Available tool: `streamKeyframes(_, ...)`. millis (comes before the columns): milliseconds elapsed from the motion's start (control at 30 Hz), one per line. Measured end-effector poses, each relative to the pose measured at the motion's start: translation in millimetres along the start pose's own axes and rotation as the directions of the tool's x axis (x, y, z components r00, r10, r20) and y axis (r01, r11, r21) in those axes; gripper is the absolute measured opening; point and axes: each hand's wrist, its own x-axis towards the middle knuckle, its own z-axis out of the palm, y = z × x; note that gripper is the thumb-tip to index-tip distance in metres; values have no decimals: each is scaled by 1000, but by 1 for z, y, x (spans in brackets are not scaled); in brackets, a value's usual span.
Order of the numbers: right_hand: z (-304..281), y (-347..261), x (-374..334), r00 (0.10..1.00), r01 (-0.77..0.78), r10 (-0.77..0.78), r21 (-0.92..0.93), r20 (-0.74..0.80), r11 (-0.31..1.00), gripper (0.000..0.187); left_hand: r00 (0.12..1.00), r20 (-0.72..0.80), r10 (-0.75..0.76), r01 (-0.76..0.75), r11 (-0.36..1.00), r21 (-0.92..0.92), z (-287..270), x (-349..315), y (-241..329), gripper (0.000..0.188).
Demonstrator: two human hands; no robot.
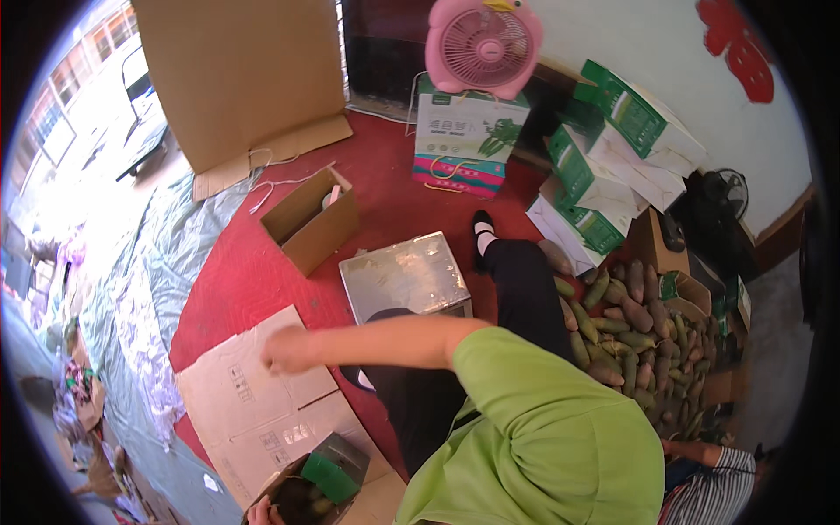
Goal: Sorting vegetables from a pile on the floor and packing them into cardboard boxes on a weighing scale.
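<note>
My right hand hangs over a flattened cardboard sheet with fingers curled; what it holds, if anything, is hidden and blurred. At the lower edge, fingers of my left hand grip the rim of an open carton with a green flap. Inside lie a few greenish root vegetables, mostly in shadow. My right arm crosses in front of my legs in a green sleeve. Just beyond it stands a silvery, tape-covered box.
To the right lies a large heap of green and reddish root vegetables. Green-and-white cartons stack behind it. A pink fan stands on boxes. An open brown box sits on the red floor covering. Another person's striped sleeve shows lower right.
</note>
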Motion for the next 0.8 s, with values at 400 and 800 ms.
streamKeyframes(400,-234,206,-261,511,-667,555,105,-656,738,42,934,83,348,-291,874,-389,46,68,108,23)
streamKeyframes(800,-368,273,-556,-202,-678,477,474,-855,562,64,706,-153,692,-598,465,-653,93,121,313,21)
